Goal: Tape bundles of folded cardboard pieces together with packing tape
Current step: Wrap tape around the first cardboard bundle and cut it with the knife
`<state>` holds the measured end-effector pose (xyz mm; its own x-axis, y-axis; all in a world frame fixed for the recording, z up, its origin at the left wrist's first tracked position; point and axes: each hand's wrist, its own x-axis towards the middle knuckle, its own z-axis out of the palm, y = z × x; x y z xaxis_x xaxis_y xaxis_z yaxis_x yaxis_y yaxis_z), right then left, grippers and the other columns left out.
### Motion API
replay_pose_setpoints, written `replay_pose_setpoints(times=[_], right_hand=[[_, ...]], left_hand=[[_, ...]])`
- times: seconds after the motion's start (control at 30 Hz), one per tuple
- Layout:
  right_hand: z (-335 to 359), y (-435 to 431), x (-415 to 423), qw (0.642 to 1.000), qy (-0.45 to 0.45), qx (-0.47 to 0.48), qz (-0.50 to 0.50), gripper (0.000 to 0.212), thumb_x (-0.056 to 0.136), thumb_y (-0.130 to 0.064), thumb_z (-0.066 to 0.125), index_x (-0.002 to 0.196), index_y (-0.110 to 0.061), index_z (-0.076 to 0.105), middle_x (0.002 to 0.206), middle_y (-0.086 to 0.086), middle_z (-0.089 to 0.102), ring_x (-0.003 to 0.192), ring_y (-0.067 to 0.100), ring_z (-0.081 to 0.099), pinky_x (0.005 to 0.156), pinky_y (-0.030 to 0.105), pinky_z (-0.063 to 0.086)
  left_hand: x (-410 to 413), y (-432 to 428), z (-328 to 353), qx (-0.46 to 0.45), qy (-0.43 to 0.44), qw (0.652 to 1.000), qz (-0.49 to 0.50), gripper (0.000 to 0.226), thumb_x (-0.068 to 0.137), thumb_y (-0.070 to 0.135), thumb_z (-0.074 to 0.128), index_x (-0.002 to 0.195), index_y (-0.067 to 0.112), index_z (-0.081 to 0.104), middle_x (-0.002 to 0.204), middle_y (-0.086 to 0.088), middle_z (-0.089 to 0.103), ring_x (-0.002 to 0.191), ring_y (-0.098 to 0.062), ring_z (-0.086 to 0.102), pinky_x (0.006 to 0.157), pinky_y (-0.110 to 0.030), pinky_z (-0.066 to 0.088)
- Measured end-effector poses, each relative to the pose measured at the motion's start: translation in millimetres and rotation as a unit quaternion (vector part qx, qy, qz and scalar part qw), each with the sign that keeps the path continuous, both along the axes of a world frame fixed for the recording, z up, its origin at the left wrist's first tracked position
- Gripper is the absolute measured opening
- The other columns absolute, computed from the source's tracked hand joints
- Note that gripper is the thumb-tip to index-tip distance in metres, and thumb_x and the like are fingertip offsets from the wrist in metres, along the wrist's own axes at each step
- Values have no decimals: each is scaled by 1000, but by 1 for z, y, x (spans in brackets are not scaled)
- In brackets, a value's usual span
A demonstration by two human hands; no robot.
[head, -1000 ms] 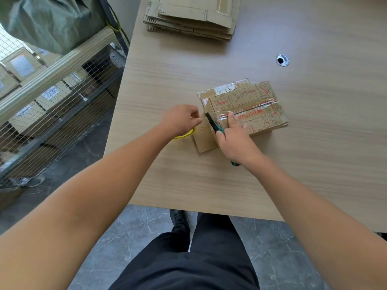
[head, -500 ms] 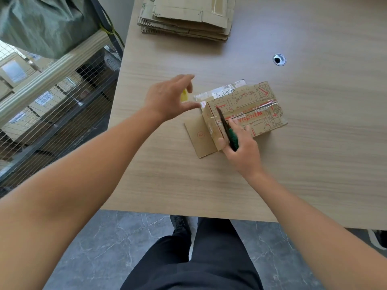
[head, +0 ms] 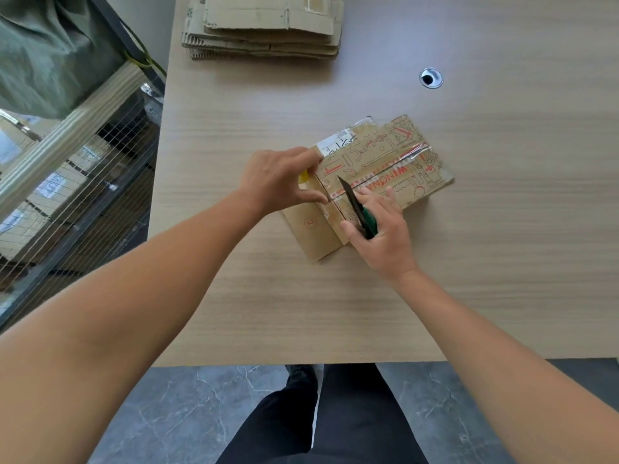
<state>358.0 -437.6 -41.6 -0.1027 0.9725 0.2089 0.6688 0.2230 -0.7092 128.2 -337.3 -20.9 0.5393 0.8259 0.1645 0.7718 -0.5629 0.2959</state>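
Observation:
A bundle of folded cardboard pieces with red print lies mid-table, a strip of clear packing tape across its top. My left hand grips a yellow-cored tape roll at the bundle's left edge; the roll is mostly hidden behind the fingers. My right hand holds a green-handled knife, its dark blade pointing up-left over the tape line near the bundle's left end. The hand's fingertips rest on the bundle.
A stack of flattened cardboard sits at the table's far edge. A round cable hole is at the back right. A wire-mesh cage and a green sack stand left of the table.
My left hand carried the tape roll up over the bundle's left end and back down against its left edge. My right hand turned the knife so its blade now lies over the tape.

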Motion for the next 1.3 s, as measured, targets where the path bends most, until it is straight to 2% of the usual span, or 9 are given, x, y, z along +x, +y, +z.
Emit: replay_pose_setpoints(times=[0.13,0.33,0.57,0.67,0.73,0.83,0.9,1.07,1.3], right_hand=[[-1,9,8,999,-3,13,32,32,82,-11,81,111,-2,71,122,5,71,128,20,59,126,40,17],[0,24,30,995,-29,51,82,19,85,-8,78,89,2,62,131,17,61,136,34,47,122,52,25],[21,3,43,980,103,-168,-17,45,92,-7,70,136,-10,60,147,9,55,142,21,45,118,42,37],[51,3,47,961,176,-211,-43,30,94,-14,71,118,-31,68,127,16,65,120,27,62,106,41,49],[72,-4,45,957,212,-188,-57,7,95,-18,71,98,-21,65,101,18,72,93,27,69,87,43,56],[100,-23,20,918,315,-238,-29,15,90,-24,74,94,-13,65,66,0,65,56,21,59,59,31,54],[109,-37,-2,904,327,-274,-17,12,82,-29,80,88,-25,72,68,-3,61,57,15,57,57,26,51],[112,-47,-28,918,310,-245,-40,21,82,-23,85,94,-12,72,80,-7,72,71,4,63,65,19,48],[122,-47,-15,903,318,-285,-40,22,89,-12,77,79,-18,58,60,-10,54,45,12,47,40,20,39]], left_hand=[[9,-17,-11,58,-12,997,47,67,72,77,68,87,11,62,106,-2,70,62,-32,63,48,-42,48],[27,-47,0,18,-20,986,163,63,62,72,79,83,17,56,93,3,64,59,-28,59,48,-30,36],[35,-84,29,-176,-58,971,151,38,74,64,74,81,30,57,116,11,59,96,-14,63,75,-34,50],[25,-101,50,-213,-157,945,193,13,81,41,59,80,29,64,119,16,57,103,-14,61,85,-38,50],[18,-108,64,-236,-235,919,212,18,79,28,49,81,30,66,117,19,56,104,-9,58,86,-39,50],[18,-115,84,-272,-285,901,183,26,79,20,44,82,31,67,115,19,55,105,-5,55,80,-45,53],[20,-117,92,-283,-284,903,156,28,77,18,43,82,30,68,114,17,56,108,-9,55,83,-48,52],[24,-119,95,-289,-259,916,106,27,77,17,43,81,36,61,112,10,58,106,-17,57,91,-48,48],[27,-121,98,-277,-216,935,57,27,81,18,44,88,34,65,112,14,57,107,-14,56,90,-46,48]])
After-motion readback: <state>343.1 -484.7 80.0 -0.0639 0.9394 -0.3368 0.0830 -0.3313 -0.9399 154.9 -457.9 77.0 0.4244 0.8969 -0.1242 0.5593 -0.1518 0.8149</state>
